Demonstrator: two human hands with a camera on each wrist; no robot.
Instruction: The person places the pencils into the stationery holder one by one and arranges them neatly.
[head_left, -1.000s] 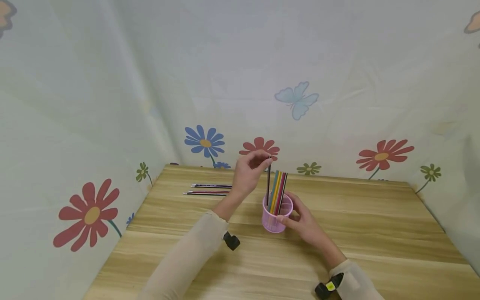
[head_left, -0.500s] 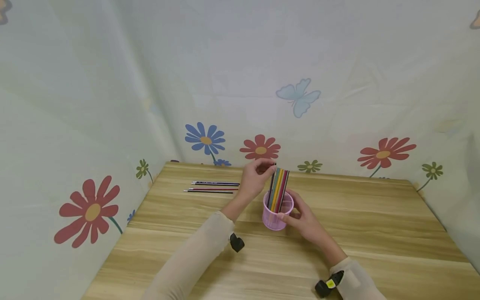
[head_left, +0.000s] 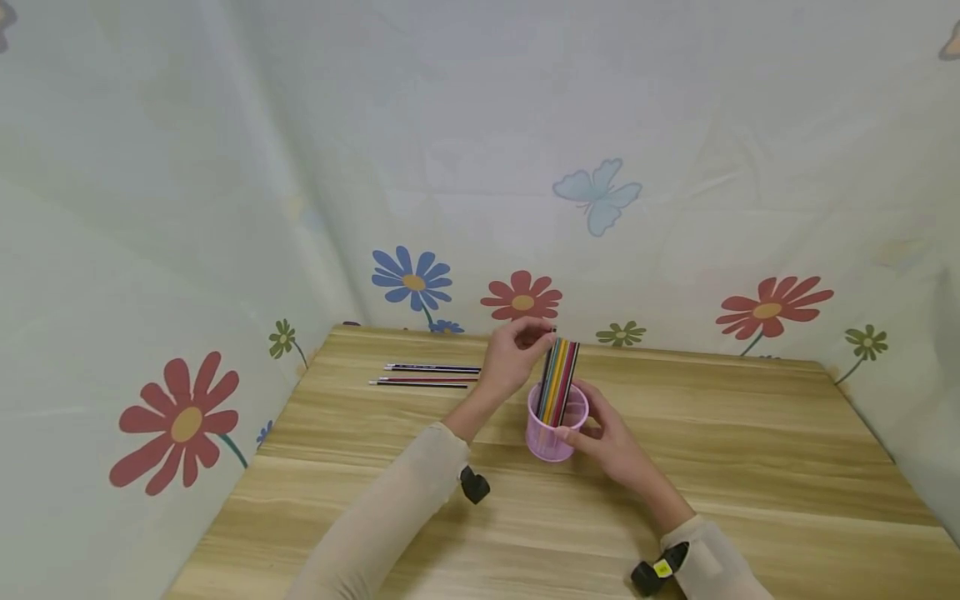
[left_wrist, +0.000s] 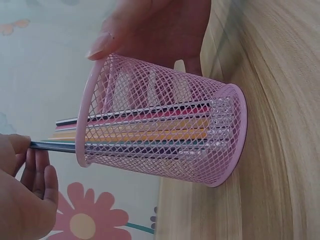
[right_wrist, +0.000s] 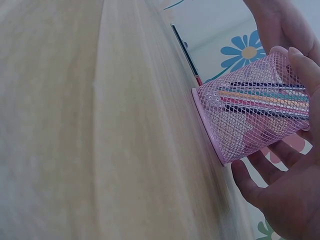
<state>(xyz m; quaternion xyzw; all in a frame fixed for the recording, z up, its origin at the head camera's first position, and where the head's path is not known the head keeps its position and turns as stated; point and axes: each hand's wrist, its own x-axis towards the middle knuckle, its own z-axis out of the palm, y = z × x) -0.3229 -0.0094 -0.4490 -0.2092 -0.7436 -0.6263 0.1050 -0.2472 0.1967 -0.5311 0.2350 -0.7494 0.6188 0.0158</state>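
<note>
A pink mesh pencil cup [head_left: 550, 444] stands upright on the wooden table, holding several pencils [head_left: 558, 386] in blue, yellow, red and black that lean together toward the right. My left hand [head_left: 512, 360] is just above the cup's left side. Its thumb and fingertips pinch the upper end of a dark pencil [left_wrist: 56, 146], whose lower part is down inside the mesh alongside the others. White eraser ends show low in the cup in the left wrist view. My right hand [head_left: 609, 446] grips the cup from the right, thumb at the near rim and fingers round the far side.
Several loose pencils [head_left: 423, 380], dark and red, lie on the table [head_left: 750, 433] left of the cup, partly behind my left hand. A floral backdrop [head_left: 480, 167] rises behind the table. Small black wrist cameras sit at both sleeves.
My left hand has lowered the dark pencil into the cup and shifted it slightly right, against the other pencils. The right hand keeps its grip on the cup.
</note>
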